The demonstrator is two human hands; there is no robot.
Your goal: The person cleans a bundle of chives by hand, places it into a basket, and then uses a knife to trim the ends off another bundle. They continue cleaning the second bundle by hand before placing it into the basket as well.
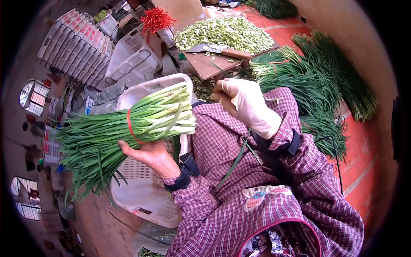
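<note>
Checked smock [227, 233] lies nearest, below both hands. The left hand [156, 157] holds the green bunch [165, 113] from underneath, in front of the white basket [137, 199]. The gloved right hand [252, 105] is curled, apart from the pale ends; whether its grip pinches a strand, I cannot tell. With one-handed support, the drooping leaves could tip the bunch; pulling single stalks could work the red band [130, 124] loose, scattering stems.

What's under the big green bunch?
The left hand supports it, with a white basket below. The bunch covers part of that hand and part of the basket.
</note>
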